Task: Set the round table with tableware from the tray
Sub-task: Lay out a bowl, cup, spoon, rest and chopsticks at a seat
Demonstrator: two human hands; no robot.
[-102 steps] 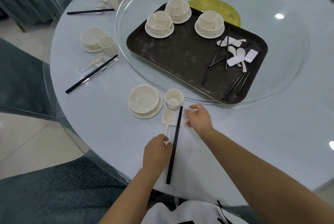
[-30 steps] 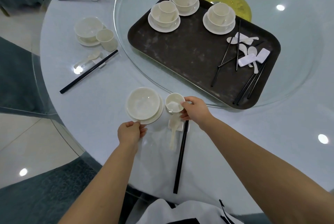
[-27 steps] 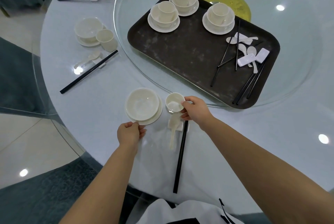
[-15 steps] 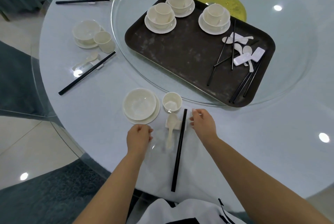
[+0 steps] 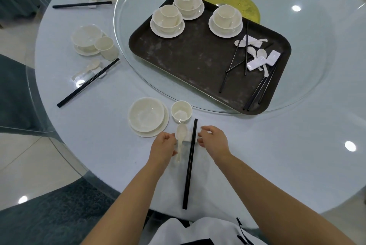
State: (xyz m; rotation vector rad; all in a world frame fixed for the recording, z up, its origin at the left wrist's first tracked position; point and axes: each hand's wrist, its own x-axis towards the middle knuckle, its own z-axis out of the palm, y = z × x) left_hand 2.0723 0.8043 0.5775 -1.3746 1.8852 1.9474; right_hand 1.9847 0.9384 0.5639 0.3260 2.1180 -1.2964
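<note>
Both hands pinch the white rest (image 5: 188, 138) ends: left hand (image 5: 163, 146) beside spoon (image 5: 181, 136), right hand (image 5: 213, 139) beside chopsticks (image 5: 190, 163), squaring the near setting; tray (image 5: 190, 60) far right holds remaining tableware.

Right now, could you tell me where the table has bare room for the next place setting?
The pale tablecloth right of the long black chopsticks, between the brown tray on the glass turntable and the near edge, lies bare. It is crowded round the white bowl on its saucer, small white cup and white spoon, where the left hand and right hand work.
</note>
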